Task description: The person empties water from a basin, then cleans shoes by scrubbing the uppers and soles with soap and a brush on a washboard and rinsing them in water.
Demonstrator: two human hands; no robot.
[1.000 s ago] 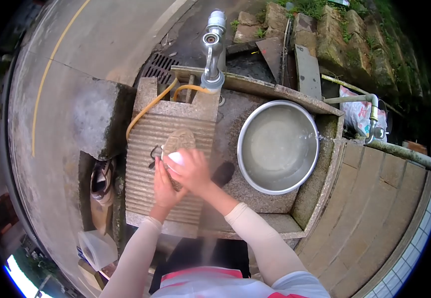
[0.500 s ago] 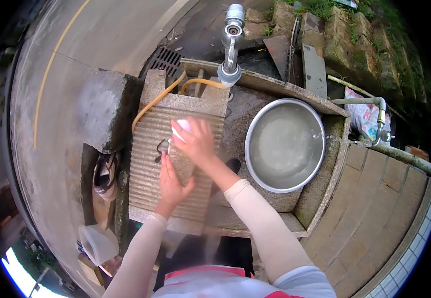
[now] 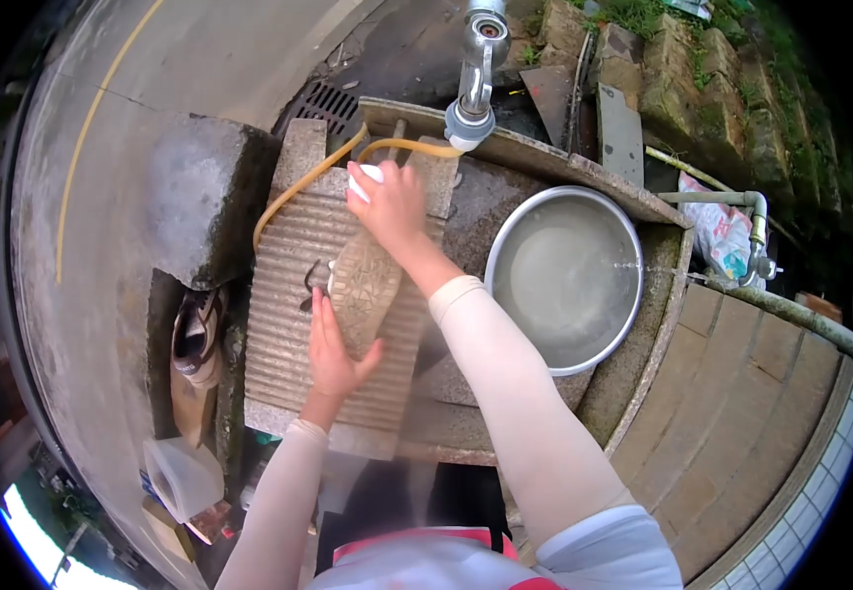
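A shoe (image 3: 363, 290) lies sole up on the ridged stone washboard (image 3: 284, 315), its patterned sole showing and a dark lace at its left side. My left hand (image 3: 333, 354) rests against the shoe's lower left side, fingers straight and thumb apart. Beyond the toe end of the shoe, my right hand (image 3: 392, 206) is closed round a white object (image 3: 366, 178), perhaps soap or a brush; most of it is hidden by the fingers.
A metal basin (image 3: 564, 280) of cloudy water stands in the stone sink to the right. A tap (image 3: 474, 88) and orange hose (image 3: 299, 206) are at the top. Another shoe (image 3: 196, 334) sits in a gap at left, near a clear plastic container (image 3: 182, 477).
My right hand has moved up and away from the shoe with the white object, uncovering the sole. My left hand has stayed by the shoe. The view has shifted slightly.
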